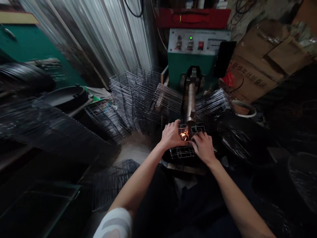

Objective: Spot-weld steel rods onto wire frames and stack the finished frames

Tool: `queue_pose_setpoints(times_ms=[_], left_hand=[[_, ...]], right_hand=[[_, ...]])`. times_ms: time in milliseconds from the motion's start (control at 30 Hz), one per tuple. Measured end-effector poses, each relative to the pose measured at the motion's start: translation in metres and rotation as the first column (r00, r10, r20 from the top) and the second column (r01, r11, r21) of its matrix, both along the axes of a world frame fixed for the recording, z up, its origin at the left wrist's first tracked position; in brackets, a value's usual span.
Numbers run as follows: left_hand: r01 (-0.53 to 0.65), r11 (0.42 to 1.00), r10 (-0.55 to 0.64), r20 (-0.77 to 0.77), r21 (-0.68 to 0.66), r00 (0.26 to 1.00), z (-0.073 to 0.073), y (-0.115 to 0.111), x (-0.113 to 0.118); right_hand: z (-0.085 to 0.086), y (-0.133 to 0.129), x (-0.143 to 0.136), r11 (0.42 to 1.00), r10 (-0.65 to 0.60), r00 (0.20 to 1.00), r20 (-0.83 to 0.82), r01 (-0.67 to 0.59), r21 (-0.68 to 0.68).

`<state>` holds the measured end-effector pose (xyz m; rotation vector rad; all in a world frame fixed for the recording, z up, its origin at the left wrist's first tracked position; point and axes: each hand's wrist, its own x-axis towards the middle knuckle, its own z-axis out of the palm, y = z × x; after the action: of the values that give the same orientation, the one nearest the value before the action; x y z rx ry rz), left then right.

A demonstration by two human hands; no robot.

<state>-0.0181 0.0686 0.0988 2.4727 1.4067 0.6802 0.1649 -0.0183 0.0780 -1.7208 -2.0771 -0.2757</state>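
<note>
Under the electrode of a green spot welder [178, 62], a small wire grid panel [182, 152] lies with my hands on both sides of it. My left hand [172, 135] grips the panel's left part, thumb stretched toward the middle. On the right side, my right hand [203, 145] has its fingers curled onto the wires near the electrode. Orange sparks glow between the hands, just below the tip of the metal electrode arm [191, 105]. The fingertips of both hands are partly hidden among the wires.
Stacked wire grids [133, 99] stand left of the welder. Bundles of straight wires [210, 102] rest on the right and more wires [169, 96] on the left of the arm. A cardboard box [257, 76] leans at the back right. A black phone-like slab [224, 59] hangs on the machine.
</note>
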Motion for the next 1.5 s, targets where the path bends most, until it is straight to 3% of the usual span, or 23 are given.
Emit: queue_pose_setpoints(times_ms=[467,767,967,1133,1200,1267,1333,1400,1500], left_hand=[[0.021,1.0,-0.021,-0.022,-0.004,1.0,0.008,0.036,-0.001],[0.095,0.995,-0.096,-0.05,-0.012,0.994,0.007,0.048,-0.001],[0.163,0.986,-0.164,-0.062,-0.031,0.984,0.01,0.059,-0.006],[0.124,0.985,-0.151,-0.245,-0.123,0.958,0.028,0.095,-0.011],[0.106,0.978,-0.163,-0.343,-0.181,0.925,0.035,0.111,-0.009],[0.109,0.968,-0.19,-0.383,-0.225,0.904,0.039,0.124,-0.004],[0.114,0.962,-0.207,-0.391,-0.248,0.897,0.038,0.132,0.002],[0.1,0.963,-0.196,-0.393,-0.251,0.898,0.033,0.137,0.011],[0.033,0.979,-0.108,-0.38,-0.2,0.919,0.027,0.139,0.026]], right_hand=[[-0.006,0.032,0.014,0.999,-0.012,1.0,0.004,0.012,0.049],[-0.007,0.036,0.012,0.999,-0.004,0.999,-0.049,0.006,0.036],[0.001,0.042,0.028,0.997,0.081,0.988,-0.131,-0.083,-0.005],[0.028,0.097,0.077,0.997,0.072,0.976,-0.204,-0.068,0.026],[0.038,0.129,0.09,0.993,0.048,0.984,-0.171,-0.065,-0.096],[0.044,0.156,0.097,0.951,0.061,0.984,-0.168,-0.108,-0.29],[0.044,0.175,0.099,0.875,0.107,0.976,-0.188,-0.182,-0.449],[0.04,0.187,0.099,0.817,0.163,0.967,-0.197,-0.244,-0.522],[0.032,0.201,0.1,0.828,0.169,0.965,-0.2,-0.249,-0.503]])
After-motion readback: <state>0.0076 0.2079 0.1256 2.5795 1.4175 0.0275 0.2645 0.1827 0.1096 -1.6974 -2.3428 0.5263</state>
